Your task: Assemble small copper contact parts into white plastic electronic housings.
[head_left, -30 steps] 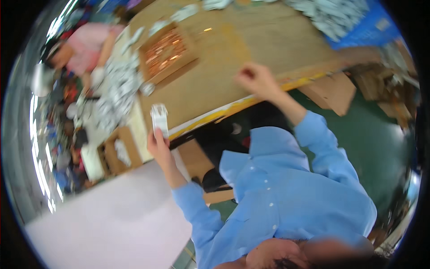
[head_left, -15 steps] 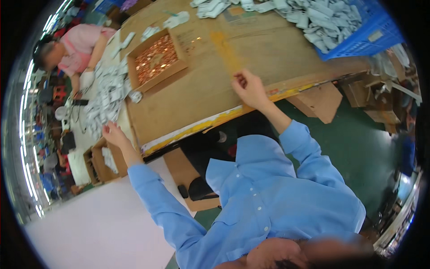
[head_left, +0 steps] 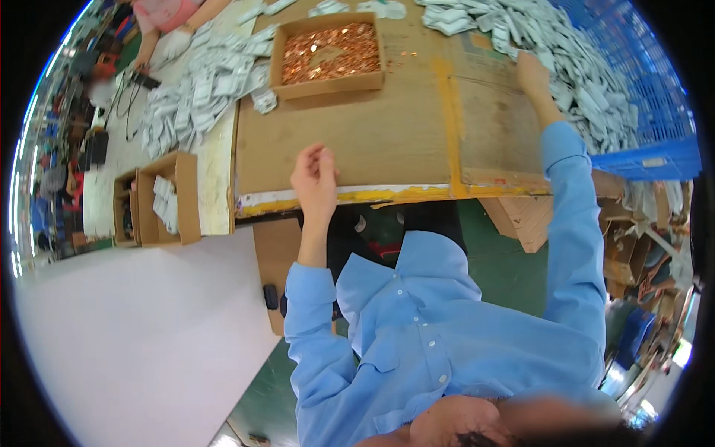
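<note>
Pale pieces (head_left: 585,78) by the fingers of the right hand (head_left: 532,73), hold unclear, left hand (head_left: 315,175) loosely half-open, copper-coloured bits (head_left: 346,56) beyond its fingertips

Light blue shirt (head_left: 484,328), white buttons (head_left: 432,343) down the front, flapped chest pocket (head_left: 381,357), wide folded cuffs (head_left: 310,284), dark trousers (head_left: 436,217), bare hands (head_left: 316,175).

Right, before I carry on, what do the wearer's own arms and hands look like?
The left hand and right hand are ungloved, with no watch or bracelet visible at either wrist. The left sleeve and right sleeve are plain light blue, creased, and end in wide cuffs that leave part of each forearm uncovered.
</note>
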`<state>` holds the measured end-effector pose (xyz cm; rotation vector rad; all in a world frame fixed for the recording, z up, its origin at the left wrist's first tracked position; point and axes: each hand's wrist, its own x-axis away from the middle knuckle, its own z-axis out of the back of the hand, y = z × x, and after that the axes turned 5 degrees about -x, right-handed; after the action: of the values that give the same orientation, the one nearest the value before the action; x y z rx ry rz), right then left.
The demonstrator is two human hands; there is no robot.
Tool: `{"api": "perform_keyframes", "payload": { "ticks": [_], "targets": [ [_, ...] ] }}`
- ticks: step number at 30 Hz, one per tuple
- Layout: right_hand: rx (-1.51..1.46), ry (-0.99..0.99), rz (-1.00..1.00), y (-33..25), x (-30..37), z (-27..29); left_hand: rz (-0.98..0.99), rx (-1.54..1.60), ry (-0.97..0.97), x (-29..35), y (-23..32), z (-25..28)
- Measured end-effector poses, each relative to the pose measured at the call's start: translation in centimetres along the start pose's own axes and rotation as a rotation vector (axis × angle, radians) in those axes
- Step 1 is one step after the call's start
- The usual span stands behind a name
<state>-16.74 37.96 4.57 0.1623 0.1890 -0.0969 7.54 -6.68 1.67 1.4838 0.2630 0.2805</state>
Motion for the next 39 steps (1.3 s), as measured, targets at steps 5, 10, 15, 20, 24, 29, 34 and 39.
{"api": "perform_keyframes", "payload": {
  "ticks": [5,10,15,20,24,29,34,39],
  "targets": [
    [0.133,-0.024,0.101,-0.4,-0.9,-0.2,-0.040,0.039,-0.014,0.3,0.9,0.4],
    [-0.018,0.046,0.099,-2.9,0.4,2.9,-0.051,-0.003,-0.032,0.4,0.1,0.9],
    [-0.841,-0.231,0.407,-9.4,6.2,9.9,-0.297,-0.295,-0.112,0.9,1.6,-1.1],
    [-1.193,-0.643,0.612,-19.7,15.3,15.9,-0.543,-0.414,-0.075,2.3,3.6,-3.1],
    [-1.209,-0.861,0.713,-23.8,17.1,17.8,-0.176,-0.133,-0.199,3.0,2.8,-1.0],
    [-0.987,-0.353,0.811,-28.7,9.2,15.5,0.074,0.270,-0.100,5.5,0.8,3.3],
    [-0.683,-0.151,0.694,-33.8,1.0,11.3,0.163,0.537,-0.117,7.8,2.2,4.6],
    [-0.344,-0.304,0.465,-37.5,-3.4,7.9,0.158,0.635,-0.150,8.8,1.6,4.5]
  ]
}}
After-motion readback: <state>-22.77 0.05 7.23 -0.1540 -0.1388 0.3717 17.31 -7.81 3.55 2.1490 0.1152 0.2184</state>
